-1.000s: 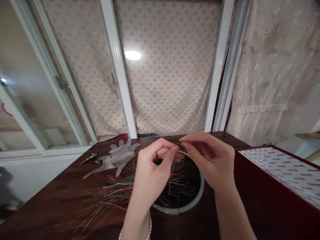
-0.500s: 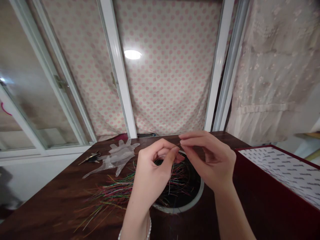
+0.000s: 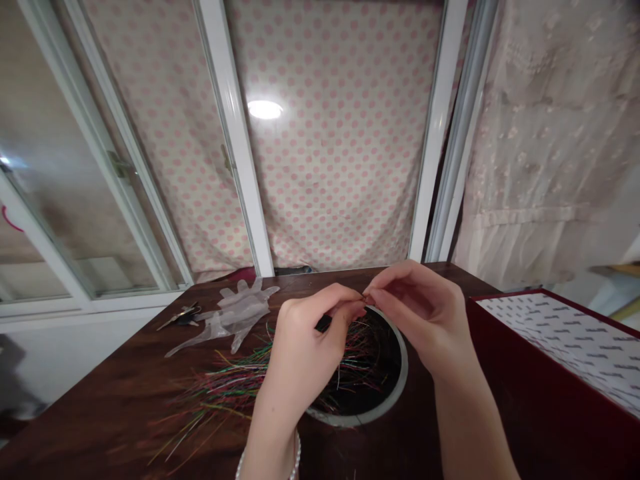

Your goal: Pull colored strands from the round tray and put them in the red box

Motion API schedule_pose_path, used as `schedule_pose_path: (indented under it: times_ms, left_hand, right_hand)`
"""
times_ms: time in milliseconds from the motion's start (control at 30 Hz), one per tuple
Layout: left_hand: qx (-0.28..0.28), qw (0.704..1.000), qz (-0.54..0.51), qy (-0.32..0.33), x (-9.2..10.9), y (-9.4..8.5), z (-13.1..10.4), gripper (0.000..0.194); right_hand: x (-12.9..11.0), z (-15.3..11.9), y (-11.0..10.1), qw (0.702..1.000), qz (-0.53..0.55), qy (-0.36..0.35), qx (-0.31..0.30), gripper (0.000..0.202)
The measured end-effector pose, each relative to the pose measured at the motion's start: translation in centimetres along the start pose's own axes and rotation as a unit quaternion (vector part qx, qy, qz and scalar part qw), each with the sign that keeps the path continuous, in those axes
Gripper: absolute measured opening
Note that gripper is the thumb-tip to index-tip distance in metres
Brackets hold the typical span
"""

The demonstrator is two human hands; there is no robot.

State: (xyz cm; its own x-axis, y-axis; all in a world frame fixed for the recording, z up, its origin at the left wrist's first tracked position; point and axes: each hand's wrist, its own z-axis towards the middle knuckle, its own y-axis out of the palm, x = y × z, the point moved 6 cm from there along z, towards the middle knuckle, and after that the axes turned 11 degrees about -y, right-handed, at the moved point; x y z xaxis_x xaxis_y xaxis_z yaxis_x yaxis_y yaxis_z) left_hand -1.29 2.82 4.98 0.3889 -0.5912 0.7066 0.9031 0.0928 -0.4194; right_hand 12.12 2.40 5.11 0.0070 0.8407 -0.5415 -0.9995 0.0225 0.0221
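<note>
My left hand (image 3: 313,340) is raised over a round black dish (image 3: 400,373) with a pale rim, thumb and forefinger pinched together. A thin pale strand (image 3: 339,377) hangs below it. My right hand (image 3: 425,313) meets it fingertip to fingertip, also in a pinch; what lies between the tips is too small to make out. Under and left of my left hand, a bundle of thin coloured wires or threads (image 3: 235,380) in green, red, white and yellow spreads from the dish onto the dark wooden table (image 3: 115,400).
Crumpled clear plastic gloves (image 3: 240,310) lie at the back left, beside keys (image 3: 183,316). To the right stands a dark red box (image 3: 540,360) with a white patterned lining. A dotted curtain (image 3: 335,147) and window frames rise behind the table.
My right hand's fingers have closed into a pinch and moved slightly down against my left fingertips. My left hand has tilted a little, and less of the pale strand shows.
</note>
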Motion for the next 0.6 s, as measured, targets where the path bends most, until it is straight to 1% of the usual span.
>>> schedule_pose_path:
  times_ms: [133, 300, 500, 600]
  left_hand:
    - [0.003, 1.0, -0.01, 0.013, 0.3, -0.1, 0.0, 0.022]
    - [0.001, 1.0, -0.018, 0.025, 0.7, -0.3, -0.2, 0.023]
    - [-0.007, 0.999, -0.039, 0.028, 0.9, -0.3, -0.3, 0.023]
    - [-0.004, 0.998, -0.056, 0.022, 0.8, -0.4, -0.2, 0.023]
  right_hand:
    - [1.0, -0.2, 0.0, 0.993, 0.101, 0.053, -0.016, 0.003]
    - [1.5, -0.3, 0.3, 0.973, 0.197, 0.116, -0.043, 0.004]
    - [1.6, -0.4, 0.8, 0.944, 0.286, 0.147, -0.074, 0.005]
    - [1.7, -0.5, 0.8, 0.939, 0.301, 0.149, -0.072, 0.004]
